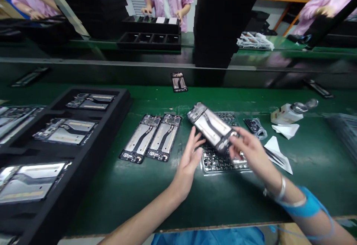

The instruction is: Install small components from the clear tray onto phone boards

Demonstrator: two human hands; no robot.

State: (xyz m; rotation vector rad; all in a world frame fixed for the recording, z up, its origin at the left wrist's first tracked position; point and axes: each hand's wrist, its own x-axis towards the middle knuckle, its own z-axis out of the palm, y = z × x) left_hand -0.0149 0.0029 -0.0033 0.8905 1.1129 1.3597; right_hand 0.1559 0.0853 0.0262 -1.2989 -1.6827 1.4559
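Observation:
A phone frame [213,126] with a silver middle and a black ribbon cable is held tilted above the mat by my right hand [245,146], whose fingers pinch its lower right end. My left hand [189,159] is beside the frame's lower left edge, fingers apart and holding nothing. Beneath the held frame, a clear tray of small parts [212,163] is partly covered. Two similar phone frames [141,139] [165,137] lie side by side on the green mat, left of my left hand.
A black foam tray [111,126] with several phone frames fills the left side. Rightward are a small bag [255,127], a pump bottle [286,114], white wipes [286,130] and tweezers [273,156]. Another frame [179,82] lies near the divider [125,65]. People in pink work beyond it.

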